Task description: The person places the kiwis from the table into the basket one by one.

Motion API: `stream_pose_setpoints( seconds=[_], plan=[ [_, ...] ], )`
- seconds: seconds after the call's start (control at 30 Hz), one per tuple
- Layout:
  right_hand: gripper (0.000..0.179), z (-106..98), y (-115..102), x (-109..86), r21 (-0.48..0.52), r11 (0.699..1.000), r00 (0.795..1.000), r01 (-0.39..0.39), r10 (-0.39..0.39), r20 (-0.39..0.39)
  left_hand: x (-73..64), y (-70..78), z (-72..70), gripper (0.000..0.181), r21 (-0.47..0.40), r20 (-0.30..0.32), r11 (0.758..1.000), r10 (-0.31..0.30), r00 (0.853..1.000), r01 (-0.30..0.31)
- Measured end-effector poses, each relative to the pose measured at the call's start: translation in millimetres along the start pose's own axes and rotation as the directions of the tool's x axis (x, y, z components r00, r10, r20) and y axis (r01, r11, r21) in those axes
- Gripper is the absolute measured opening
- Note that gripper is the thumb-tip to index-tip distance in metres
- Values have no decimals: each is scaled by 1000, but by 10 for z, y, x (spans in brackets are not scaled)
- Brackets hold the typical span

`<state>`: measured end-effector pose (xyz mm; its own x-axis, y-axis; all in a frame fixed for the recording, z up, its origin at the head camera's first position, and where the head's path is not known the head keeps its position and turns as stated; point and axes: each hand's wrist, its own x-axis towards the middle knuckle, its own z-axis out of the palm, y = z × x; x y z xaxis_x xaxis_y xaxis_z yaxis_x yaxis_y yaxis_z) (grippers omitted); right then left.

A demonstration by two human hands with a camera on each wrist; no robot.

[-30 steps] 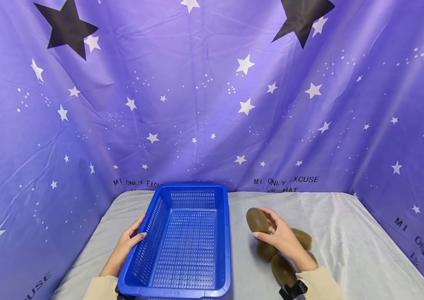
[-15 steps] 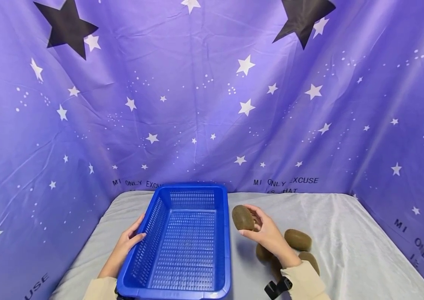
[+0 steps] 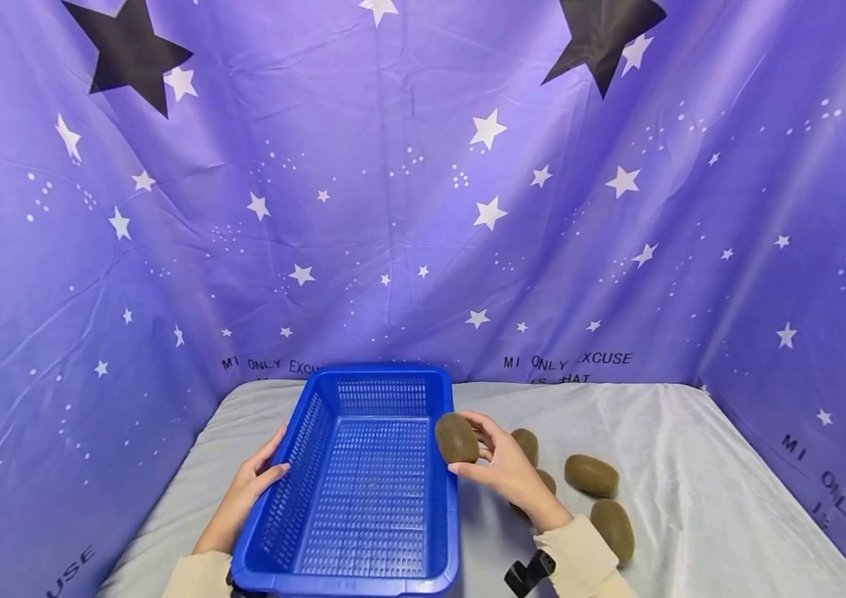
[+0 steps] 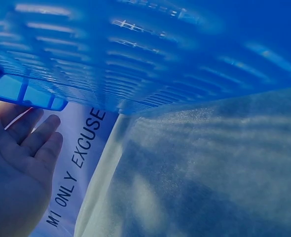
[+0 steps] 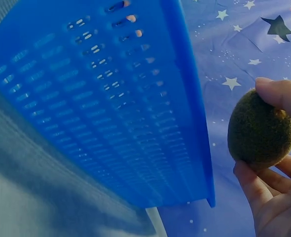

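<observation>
A blue perforated plastic basket (image 3: 370, 498) stands on the grey cloth, with nothing inside it in the head view. My left hand (image 3: 246, 490) rests against its left rim, thumb and fingertips touching the outer side; in the left wrist view the fingers of this hand (image 4: 22, 153) are fairly straight beneath the lip. Between thumb and fingertips, my right hand (image 3: 505, 469) pinches a brown kiwi (image 3: 457, 438) over the basket's right rim. The right wrist view shows the held kiwi (image 5: 261, 131) above the rim level, beside the basket wall (image 5: 111, 98).
Several more kiwis lie on the cloth right of the basket, among them one kiwi (image 3: 591, 475) and another kiwi (image 3: 613, 530); others are partly hidden by my right hand. A purple star-patterned curtain (image 3: 393, 208) encloses the back and sides of the grey cloth surface (image 3: 691, 498).
My right hand has carried the kiwi leftward from above the other kiwis to the basket's right rim, uncovering more kiwis on the cloth. The left hand and basket stay nearly still.
</observation>
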<state>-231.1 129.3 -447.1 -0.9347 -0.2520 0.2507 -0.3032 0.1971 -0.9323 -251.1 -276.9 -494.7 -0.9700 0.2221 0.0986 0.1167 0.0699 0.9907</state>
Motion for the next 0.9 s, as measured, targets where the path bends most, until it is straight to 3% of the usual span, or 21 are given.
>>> stream_pose_setpoints(
  seconds=[0.3, 0.63, 0.9],
  plan=[
    [75, 130, -9, 54, -55, 998, 999, -39, 39, 1, 2, 18, 30, 62, 9, -5, 1000, 22, 1000, -22],
    [73, 233, 26, 70, -109, 994, 1000, 0, 2, 14, 7, 13, 21, 62, 13, -4, 1000, 22, 1000, -22],
    [71, 291, -228, 1, -123, 992, 1000, -23, 23, -2, 3, -1, -2, 62, 0, 14, 999, 33, 999, -33]
  ],
)
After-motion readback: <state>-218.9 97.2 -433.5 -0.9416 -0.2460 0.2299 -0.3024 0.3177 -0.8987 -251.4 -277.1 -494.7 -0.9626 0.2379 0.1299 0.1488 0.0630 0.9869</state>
